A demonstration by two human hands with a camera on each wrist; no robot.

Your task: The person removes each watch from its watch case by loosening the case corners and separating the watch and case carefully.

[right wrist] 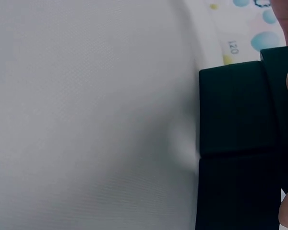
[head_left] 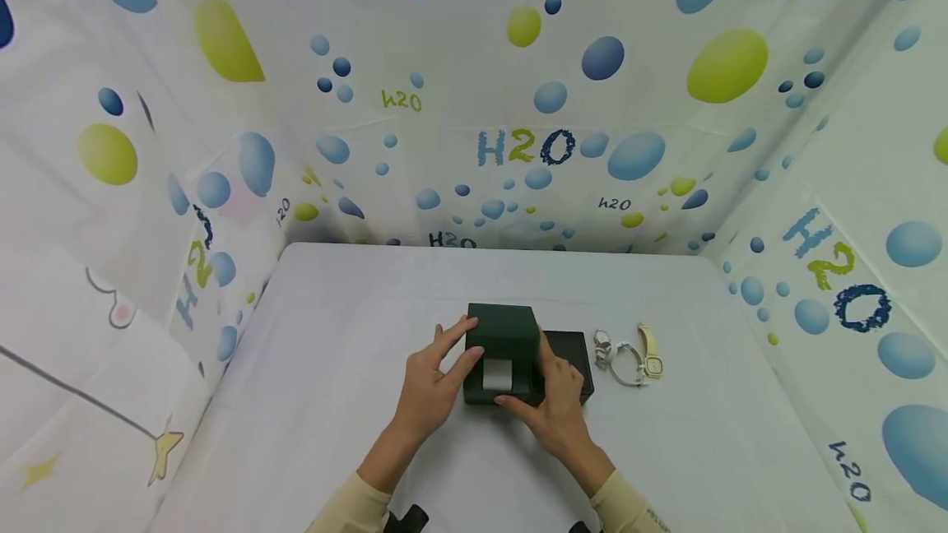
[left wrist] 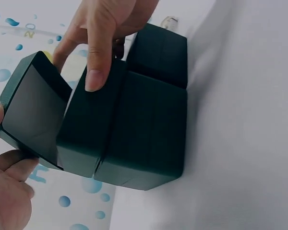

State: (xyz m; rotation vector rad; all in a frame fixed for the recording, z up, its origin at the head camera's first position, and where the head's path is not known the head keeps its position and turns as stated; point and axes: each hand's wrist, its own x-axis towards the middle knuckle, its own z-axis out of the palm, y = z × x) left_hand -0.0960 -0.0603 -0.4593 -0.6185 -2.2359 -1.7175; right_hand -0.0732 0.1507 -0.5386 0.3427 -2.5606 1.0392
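Observation:
A dark green hinged box (head_left: 474,395) stands on the white table, its lid (head_left: 505,329) raised. Something light grey (head_left: 497,374) shows inside. My left hand (head_left: 425,393) holds the lid at its left side, thumb at the lower edge. My right hand (head_left: 559,411) grips the right side of the base, with its thumb along the front. In the left wrist view, that thumb presses on the rim, and the lid's pale lining (left wrist: 36,112) faces the base. A second dark green box (head_left: 570,348) sits against the first on its right, partly behind my right hand.
To the right of the boxes lie several wristwatches: a gold one (head_left: 649,352), a thin silver one (head_left: 628,367) and another silver one (head_left: 602,348). White cloth (head_left: 341,336) covers the table. Curtains (head_left: 459,97) with blue and green spots hang around it.

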